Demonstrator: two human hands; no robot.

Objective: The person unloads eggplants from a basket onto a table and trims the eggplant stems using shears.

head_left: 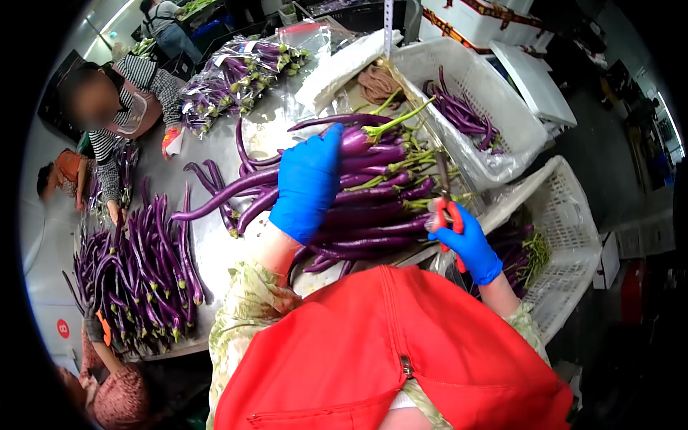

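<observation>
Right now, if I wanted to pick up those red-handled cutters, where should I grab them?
I'd take the red-handled cutters by their red handles, coming from the near side, where the gloved right hand holds them. The dark blades point away, toward the far side, so a grip on the handles should keep fingers clear of the cutting end.

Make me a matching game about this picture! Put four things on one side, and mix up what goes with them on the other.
Things:
1. Left hand
2. Cloth
3. Right hand
4. Crate

Matches:
a. White, with slots in its wall
b. Holding red-handled cutters
c. Brown
d. Holding an eggplant

Right pairs: 1-d, 2-c, 3-b, 4-a.
</observation>
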